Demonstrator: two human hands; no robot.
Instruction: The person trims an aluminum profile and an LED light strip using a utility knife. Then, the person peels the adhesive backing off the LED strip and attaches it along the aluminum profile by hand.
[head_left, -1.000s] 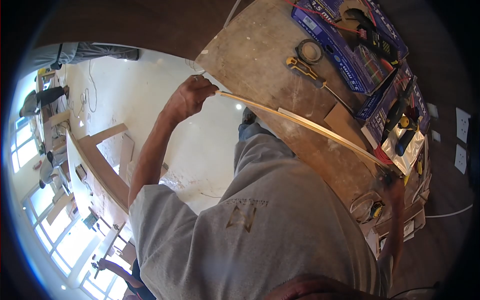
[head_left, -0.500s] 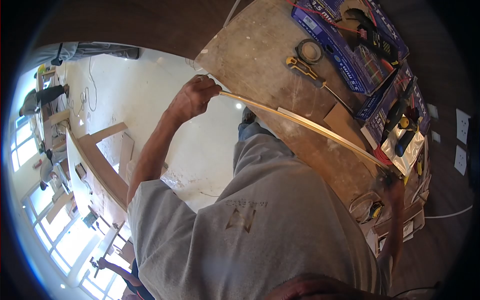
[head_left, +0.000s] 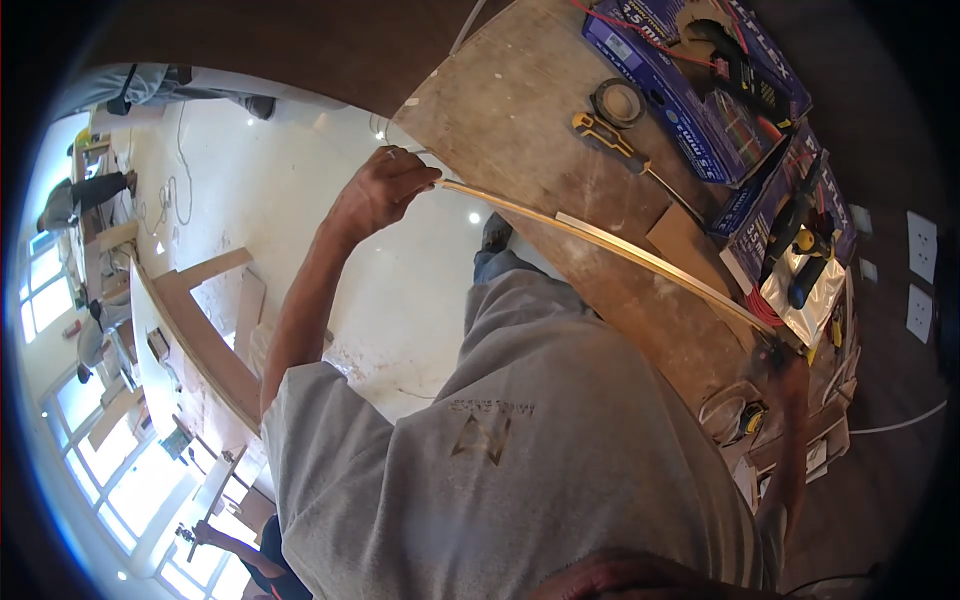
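Note:
A long, thin, gold-coloured strip runs slantwise over the edge of the brown worktop, slightly bowed. My left hand pinches its upper left end, out over the pale floor. At the lower right end my right hand is closed round the strip, its fingertips dark and partly in shadow. A yellow and black screwdriver and a roll of tape lie on the worktop above the strip.
Purple boxes with tools and red wire stand at the upper right. A tape measure lies near my right hand. Wooden panels are at left. Another person's arm shows at lower left; other people are farther off.
The view has shifted slightly. At the upper left, another person's legs have moved. My hands keep nearly the same places, both still closed on the strip.

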